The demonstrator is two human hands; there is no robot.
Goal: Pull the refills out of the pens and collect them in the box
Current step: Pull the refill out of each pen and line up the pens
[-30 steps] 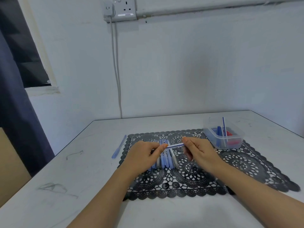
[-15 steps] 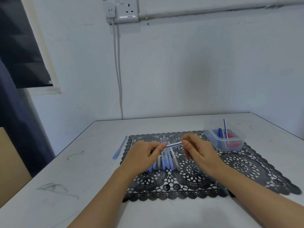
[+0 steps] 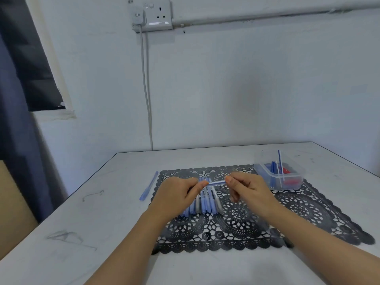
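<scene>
Blue slim plastic pen (image 3: 216, 183) level between my hands: left hand (image 3: 179, 194) pinches 9 o'clock end, right hand (image 3: 251, 190) pinches 3 o'clock end. Clear plastic box (image 3: 262, 171) at 2 o'clock, apart.

Obs., head view. My left hand (image 3: 178, 194) and right hand (image 3: 250, 192): both bare, uncovered across knuckles, fingers and wrists. Left forearm (image 3: 131, 243) and right forearm (image 3: 318, 245): bare along all the length in view, down to the bottom edge. Fingers slim, knuckles lightly marked. Right thumbnail (image 3: 228, 179) short and plain; other nails hidden or too blurred to record. Forearm surfaces smooth, going soft and blurred near the lower edge.
</scene>
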